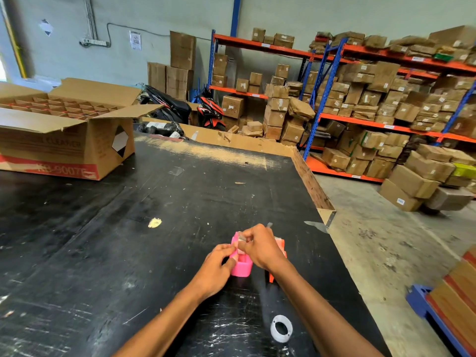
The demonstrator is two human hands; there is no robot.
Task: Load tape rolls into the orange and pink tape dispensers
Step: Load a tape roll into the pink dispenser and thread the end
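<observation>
A pink tape dispenser (241, 268) stands on the black table (128, 240), a little right of centre. My left hand (215, 269) grips its left side. My right hand (260, 247) is over its top, fingers pinched on a strip of clear tape at the dispenser's front end. The orange tape dispenser (279, 247) stands just to the right, mostly hidden behind my right hand and wrist. A clear tape roll (281, 328) lies flat on the table near the front edge, between my forearms.
A large open cardboard box (64, 140) with dividers sits at the table's far left. The table's right edge (314, 186) drops to a concrete floor. Shelves of cartons (386, 104) fill the back right. A blue pallet with boxes (450, 305) stands at the right.
</observation>
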